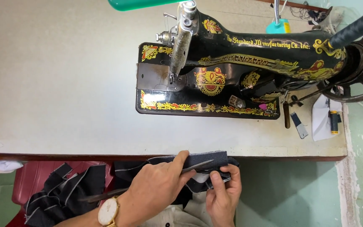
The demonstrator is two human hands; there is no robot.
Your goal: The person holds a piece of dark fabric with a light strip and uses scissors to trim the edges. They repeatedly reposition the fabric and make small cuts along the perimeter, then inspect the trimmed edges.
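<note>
Pale cream laminate covers the desk (64, 84), whose dark wooden front edge runs just above both hands. On it stands a black cast-iron sewing machine (240, 71), decorated with gold and red ornament and a line of yellow lettering along its arm. Right of the machine's base, a white paper slip (320, 120) is laid flat, with a small dark thread spool (335, 122) resting on it. Below the desk edge, a folded strip of dark navy cloth (206, 162) is pinched at its right end by the right hand (223, 193). The left hand (156, 189), a white-dialled wristwatch (108, 211) on its wrist, is closed around long dark metal scissors (190, 168), whose blades lie against the cloth. More dark cloth scraps (59, 193) are heaped over a red seat (28, 176) at lower left.
</note>
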